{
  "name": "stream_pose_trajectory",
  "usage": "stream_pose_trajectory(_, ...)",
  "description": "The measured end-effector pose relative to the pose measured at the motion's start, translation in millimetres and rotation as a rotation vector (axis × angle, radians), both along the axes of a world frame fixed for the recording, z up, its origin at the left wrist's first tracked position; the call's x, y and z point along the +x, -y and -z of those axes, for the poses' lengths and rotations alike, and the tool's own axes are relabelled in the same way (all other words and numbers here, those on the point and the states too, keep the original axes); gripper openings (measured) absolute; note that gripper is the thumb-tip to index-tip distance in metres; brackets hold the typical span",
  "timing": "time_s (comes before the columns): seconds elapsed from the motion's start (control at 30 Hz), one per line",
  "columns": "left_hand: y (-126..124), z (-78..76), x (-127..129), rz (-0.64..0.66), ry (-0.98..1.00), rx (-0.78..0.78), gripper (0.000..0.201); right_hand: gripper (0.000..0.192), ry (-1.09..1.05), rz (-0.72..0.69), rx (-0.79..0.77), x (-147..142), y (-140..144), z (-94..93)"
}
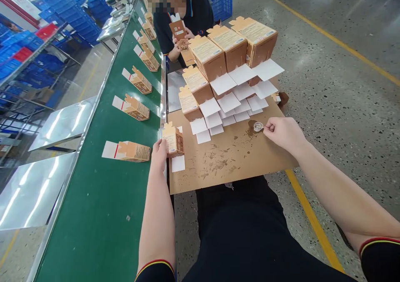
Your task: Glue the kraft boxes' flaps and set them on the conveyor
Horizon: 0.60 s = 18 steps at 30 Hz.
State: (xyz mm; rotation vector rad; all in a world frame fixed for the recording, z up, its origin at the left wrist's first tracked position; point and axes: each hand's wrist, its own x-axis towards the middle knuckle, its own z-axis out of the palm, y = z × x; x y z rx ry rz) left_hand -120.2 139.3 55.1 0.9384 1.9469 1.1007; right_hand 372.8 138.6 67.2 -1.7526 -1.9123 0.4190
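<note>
My left hand (159, 153) grips the side of a small brown carton (173, 139) with a white flap, at the left edge of the brown board (231, 161) on my lap. My right hand (283, 132) pinches a thin stick whose tip rests in a small clear cup (258, 126) on the board, beside a dark stain. A stack of similar cartons (218, 56) with white flaps hanging open rises at the board's far end.
A green conveyor belt (103, 198) runs on my left with several cartons (128, 151) lying along it. A co-worker (184, 19) sits beyond the stack, holding a carton. Blue crates and shelving stand far left. Grey floor with yellow lines lies right.
</note>
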Motion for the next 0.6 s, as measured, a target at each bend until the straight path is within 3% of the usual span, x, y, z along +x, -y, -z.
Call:
stream_pose_trajectory(0.13,-3,-8.9,2,0.115,0.032,-0.194,0.041,0.027,-0.041,0.057,0.067,6,12,-10.3)
stream_pose_trajectory(0.27,31,-5.9,21,-0.056,0.262,0.097,0.045,0.022,-0.145,0.161,0.166,15,29,-14.8)
stream_pose_trajectory(0.37,70,5.5,46,-0.044,0.506,0.270,0.057,0.019,-0.273,0.190,0.256,7,43,-8.2)
stream_pose_trajectory(0.47,93,17.4,72,0.032,0.605,0.268,0.065,0.013,-0.415,0.074,0.257,-29,63,4.2)
stream_pose_trajectory(0.6,98,23.9,87,0.044,0.552,0.242,0.070,0.017,-0.531,-0.208,0.157,-105,103,27.5)
